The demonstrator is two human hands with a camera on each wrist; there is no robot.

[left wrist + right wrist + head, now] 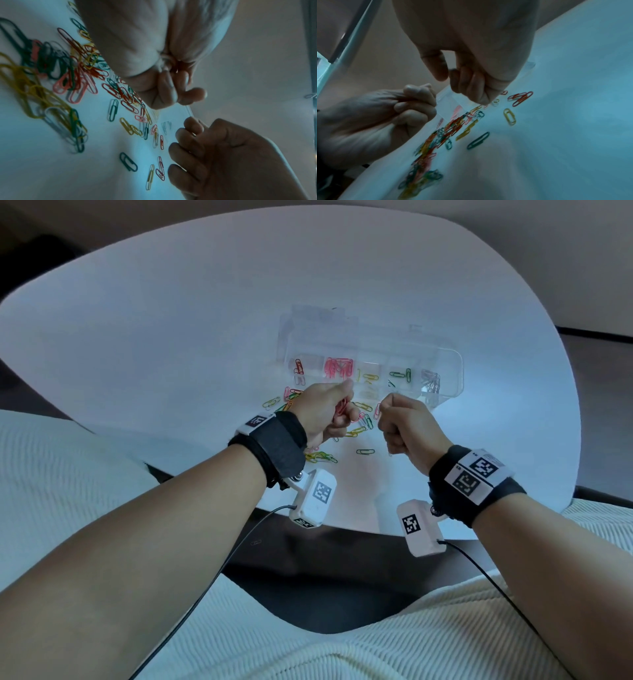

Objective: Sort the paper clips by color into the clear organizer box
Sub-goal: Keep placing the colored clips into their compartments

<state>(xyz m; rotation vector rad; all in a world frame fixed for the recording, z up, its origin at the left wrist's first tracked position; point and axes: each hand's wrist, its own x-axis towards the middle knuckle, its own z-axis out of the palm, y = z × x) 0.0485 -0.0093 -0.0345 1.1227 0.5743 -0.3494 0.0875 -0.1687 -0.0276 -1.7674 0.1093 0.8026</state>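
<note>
The clear organizer box (pixel 445 361) lies open on the white table, holding red, pink, yellow, green and silver clips in separate compartments. Loose mixed paper clips (pixel 359 426) are scattered in front of it, also as a thick pile (pixel 72 70) in the left wrist view. My left hand (pixel 325 412) hovers just before the pink compartment, fingers curled round a small bunch of pink clips (pixel 342 409). My right hand (pixel 404 422) is a fist to its right, thumb and forefinger pinching what looks like one pink clip (pixel 377 410); the right wrist view does not show it clearly.
The box's clear lid (pixel 318 320) stands open behind it. A single green clip (pixel 365 451) and a yellow-green cluster (pixel 320 457) lie near the table's front edge (pixel 342 527). One clip (pixel 256 542) lies on the dark surface below. Cream cushions flank my arms.
</note>
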